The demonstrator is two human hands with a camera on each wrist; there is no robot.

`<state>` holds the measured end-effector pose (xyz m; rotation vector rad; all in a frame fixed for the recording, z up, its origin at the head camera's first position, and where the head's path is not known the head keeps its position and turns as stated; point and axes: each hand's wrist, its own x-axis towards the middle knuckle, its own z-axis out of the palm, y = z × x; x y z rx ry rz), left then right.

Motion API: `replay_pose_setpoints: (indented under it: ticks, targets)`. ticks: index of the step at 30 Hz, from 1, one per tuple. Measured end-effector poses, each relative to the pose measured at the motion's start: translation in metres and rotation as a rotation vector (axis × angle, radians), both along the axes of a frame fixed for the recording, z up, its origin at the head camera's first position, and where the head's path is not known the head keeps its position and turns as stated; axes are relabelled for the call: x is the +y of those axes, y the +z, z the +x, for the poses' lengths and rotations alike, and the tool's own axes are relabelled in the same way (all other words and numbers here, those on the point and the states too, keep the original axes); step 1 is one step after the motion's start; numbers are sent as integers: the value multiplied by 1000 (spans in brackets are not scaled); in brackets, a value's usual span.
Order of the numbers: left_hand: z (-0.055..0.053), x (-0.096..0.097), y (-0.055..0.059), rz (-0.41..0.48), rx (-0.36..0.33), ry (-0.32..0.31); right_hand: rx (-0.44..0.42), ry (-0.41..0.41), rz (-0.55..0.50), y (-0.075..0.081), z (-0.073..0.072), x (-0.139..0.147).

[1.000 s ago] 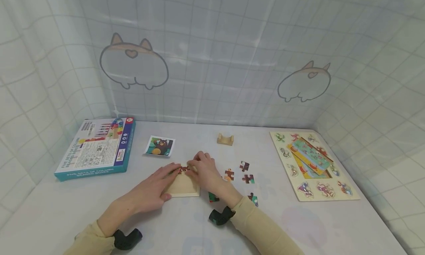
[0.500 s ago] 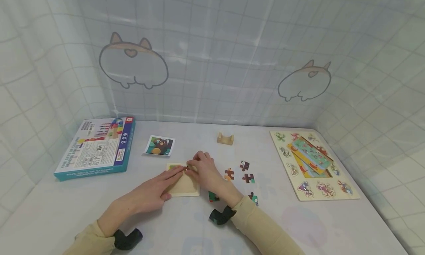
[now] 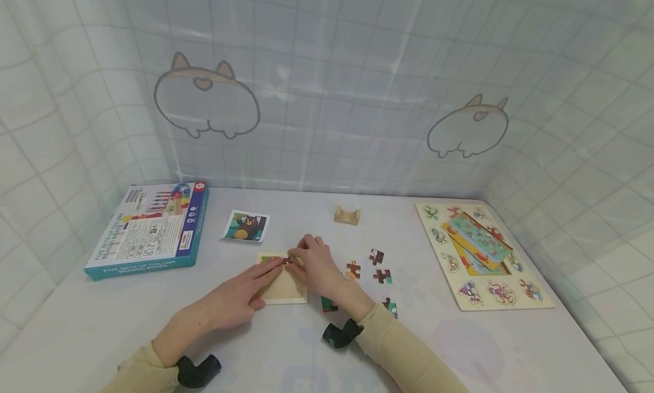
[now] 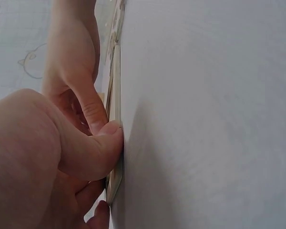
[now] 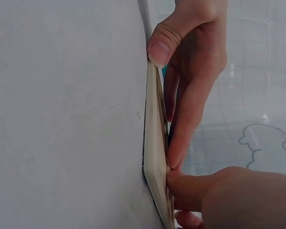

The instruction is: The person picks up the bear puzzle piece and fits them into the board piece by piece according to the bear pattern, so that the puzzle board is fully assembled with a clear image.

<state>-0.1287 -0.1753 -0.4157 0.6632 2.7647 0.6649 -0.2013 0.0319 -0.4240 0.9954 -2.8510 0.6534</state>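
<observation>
A small wooden puzzle tray (image 3: 282, 291) lies in front of me, with green and brown pieces (image 3: 269, 258) along its far side. My left hand (image 3: 230, 299) holds the tray from the left, its thumb (image 4: 97, 148) at the edge and its fingers reaching across the top. The left fingertips press near a brown bear puzzle piece (image 3: 286, 261). My right hand (image 3: 319, 268) pinches at that piece by the tray's far right corner, thumb and index finger close together. Its fingers partly hide the piece. In the right wrist view, both hands' fingertips meet over the tray (image 5: 155, 143).
Several loose jigsaw pieces (image 3: 381, 276) lie right of the tray, some partly behind the right forearm. Beyond are a bear picture card (image 3: 247, 226) and a small wooden stand (image 3: 347, 215). A boxed set (image 3: 148, 228) sits left; an animal peg board (image 3: 498, 293) with cards lies right.
My left fingers have shifted from the tray's far left corner toward the right hand's fingertips, uncovering the green corner piece. The right hand stays in almost the same place.
</observation>
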Motion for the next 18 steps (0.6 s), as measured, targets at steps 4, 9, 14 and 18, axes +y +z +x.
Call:
replay_pose_setpoints:
  ticks: [4, 9, 14, 18]
  targets:
    - [1, 1, 1, 15, 13, -18, -46, -15, 4, 4, 1, 4]
    - [2, 1, 1, 22, 34, -43, -90, -26, -93, 13, 8, 20]
    - [1, 0, 1, 15, 42, -38, -90, -39, -182, 17, 13, 49]
    - [1, 0, 2, 14, 33, -26, -58, -65, -203, 15, 14, 74]
